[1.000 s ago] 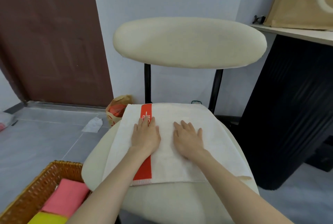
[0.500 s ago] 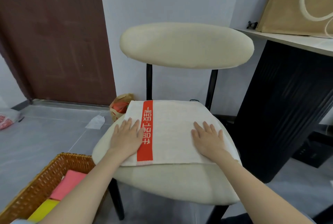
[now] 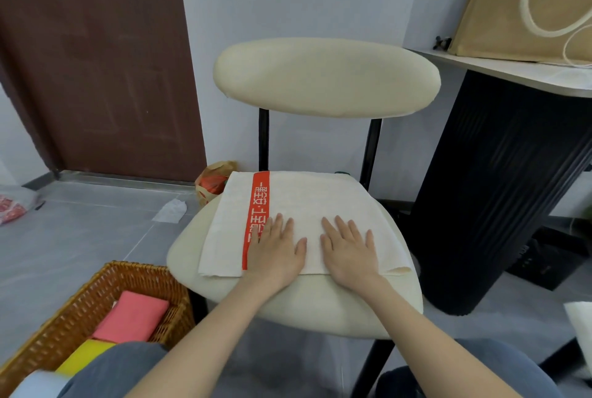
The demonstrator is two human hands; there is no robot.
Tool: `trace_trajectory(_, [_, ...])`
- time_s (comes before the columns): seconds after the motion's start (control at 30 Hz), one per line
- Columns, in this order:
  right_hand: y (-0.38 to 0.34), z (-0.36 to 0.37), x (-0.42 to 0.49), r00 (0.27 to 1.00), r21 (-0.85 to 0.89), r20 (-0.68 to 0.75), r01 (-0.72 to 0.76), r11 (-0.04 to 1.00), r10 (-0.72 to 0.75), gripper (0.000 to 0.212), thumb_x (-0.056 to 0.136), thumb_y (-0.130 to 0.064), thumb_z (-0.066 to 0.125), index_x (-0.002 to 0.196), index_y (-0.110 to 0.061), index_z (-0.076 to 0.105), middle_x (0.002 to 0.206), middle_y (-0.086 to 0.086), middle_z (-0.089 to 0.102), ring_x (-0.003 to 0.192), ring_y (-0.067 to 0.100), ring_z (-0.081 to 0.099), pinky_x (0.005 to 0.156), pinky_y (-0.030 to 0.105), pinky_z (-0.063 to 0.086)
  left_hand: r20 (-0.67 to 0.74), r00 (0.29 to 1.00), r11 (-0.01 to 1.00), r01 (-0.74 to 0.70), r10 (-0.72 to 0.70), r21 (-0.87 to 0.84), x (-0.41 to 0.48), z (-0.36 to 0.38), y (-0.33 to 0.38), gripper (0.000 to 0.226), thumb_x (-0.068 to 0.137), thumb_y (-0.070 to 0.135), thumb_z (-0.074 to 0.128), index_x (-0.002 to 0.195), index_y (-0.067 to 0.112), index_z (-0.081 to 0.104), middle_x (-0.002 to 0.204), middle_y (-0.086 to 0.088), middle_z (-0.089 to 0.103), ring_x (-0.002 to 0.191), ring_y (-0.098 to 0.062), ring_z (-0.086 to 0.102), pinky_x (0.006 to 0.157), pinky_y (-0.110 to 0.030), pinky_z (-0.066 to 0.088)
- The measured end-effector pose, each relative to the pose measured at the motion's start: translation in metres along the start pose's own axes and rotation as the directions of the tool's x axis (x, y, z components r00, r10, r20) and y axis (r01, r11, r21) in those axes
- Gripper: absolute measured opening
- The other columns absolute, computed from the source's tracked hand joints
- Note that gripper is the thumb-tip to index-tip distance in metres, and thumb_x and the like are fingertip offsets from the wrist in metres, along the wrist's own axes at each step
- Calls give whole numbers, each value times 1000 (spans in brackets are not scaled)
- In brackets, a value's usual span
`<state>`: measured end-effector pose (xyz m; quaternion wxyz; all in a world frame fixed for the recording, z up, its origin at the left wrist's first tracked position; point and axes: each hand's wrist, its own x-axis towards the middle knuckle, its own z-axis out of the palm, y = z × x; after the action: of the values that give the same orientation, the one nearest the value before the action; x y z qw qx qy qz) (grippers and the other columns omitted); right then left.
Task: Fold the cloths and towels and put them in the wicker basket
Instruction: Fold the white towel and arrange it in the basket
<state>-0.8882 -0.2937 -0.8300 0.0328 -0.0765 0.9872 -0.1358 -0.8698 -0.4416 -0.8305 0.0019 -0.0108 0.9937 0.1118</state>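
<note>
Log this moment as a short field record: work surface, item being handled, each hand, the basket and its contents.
surface: cream chair seat
item: white towel with a red stripe, lying flat on the seat
left hand: palm down on the towel, partly over the stripe
right hand: palm down on the towel, fingers spread
wicker basket: on the floor, left of the chair
basket contents: folded pink cloth, folded yellow cloth

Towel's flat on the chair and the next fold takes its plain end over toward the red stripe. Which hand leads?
Probably the right hand: it lies flat nearest the white towel's plain right edge. The left hand rests by the red stripe and can anchor.
</note>
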Motion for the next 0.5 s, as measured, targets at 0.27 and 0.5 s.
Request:
trace_trajectory(0.27, [50,-13,-15,997,-12,-12,-72,997,72,55,100,-49,14,152,-35,4,161,-5,-1,148,19,-4,119,42,-1,-17,1000,1000,16,-16,-7,-15,-8,-42,61,99,50,9,153,24,-1,160,1,-6,147,-16,-7,118,-36,-7])
trace_trajectory(0.5, [64,-25,-26,991,-44,129,43,998,-37,80,80,-79,16,150,-43,1,161,-7,-7,148,19,-10,114,54,-11,153,980,991,-132,127,20,-32,-21,-59,84,80,78,17,149,38,-7,158,5,-18,144,-16,-20,113,-37,-14])
